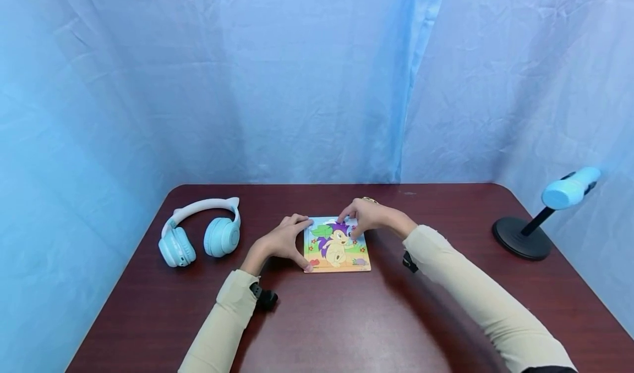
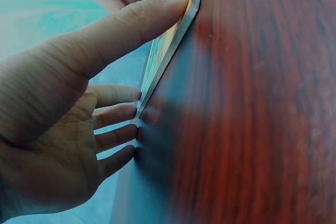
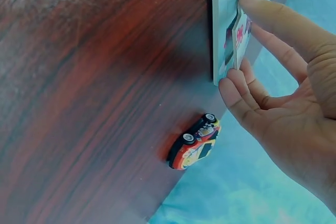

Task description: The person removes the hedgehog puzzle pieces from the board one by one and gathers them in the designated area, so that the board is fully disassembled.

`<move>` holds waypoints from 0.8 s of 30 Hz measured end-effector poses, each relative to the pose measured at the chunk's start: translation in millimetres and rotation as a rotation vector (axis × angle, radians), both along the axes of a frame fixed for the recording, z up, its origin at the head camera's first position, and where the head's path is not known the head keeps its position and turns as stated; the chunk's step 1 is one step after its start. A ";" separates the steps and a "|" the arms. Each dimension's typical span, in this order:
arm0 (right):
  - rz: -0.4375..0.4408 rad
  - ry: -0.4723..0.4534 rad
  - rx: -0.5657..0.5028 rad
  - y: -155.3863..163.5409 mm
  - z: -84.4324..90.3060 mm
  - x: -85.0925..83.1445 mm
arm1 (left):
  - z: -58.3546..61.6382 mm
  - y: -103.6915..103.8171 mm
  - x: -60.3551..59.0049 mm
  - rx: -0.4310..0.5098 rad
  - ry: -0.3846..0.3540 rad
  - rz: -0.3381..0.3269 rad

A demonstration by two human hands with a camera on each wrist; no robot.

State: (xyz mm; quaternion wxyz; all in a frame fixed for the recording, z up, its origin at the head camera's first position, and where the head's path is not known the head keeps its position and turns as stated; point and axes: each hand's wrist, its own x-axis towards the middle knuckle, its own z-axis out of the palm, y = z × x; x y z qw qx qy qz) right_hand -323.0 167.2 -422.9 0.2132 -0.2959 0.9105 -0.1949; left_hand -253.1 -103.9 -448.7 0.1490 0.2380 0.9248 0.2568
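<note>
Steadying a flat square puzzle (image 1: pixel 337 246) on glossy wood, both hands.

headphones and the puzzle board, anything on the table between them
Only the left hand, its fingertips against the puzzle board; between it and the headphones the table is bare in the head view.

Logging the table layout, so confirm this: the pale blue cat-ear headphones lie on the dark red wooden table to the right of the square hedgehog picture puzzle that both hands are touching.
One detail is wrong. The pale blue cat-ear headphones lie to the left of the square hedgehog picture puzzle, beyond the left hand; the head view shows it. The rest holds: they rest on the dark red wooden table, and the right hand touches the puzzle too.
</note>
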 end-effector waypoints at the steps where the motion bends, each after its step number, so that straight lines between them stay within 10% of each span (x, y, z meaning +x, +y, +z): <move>1: 0.004 0.000 0.008 -0.2 0.4 0.0 | -0.1 -0.3 -0.4 0.000 0.001 -0.001; 24: 0.046 0.212 -0.006 10.1 -15.2 9.9 | -5.5 -1.7 -2.8 -0.011 0.009 -0.018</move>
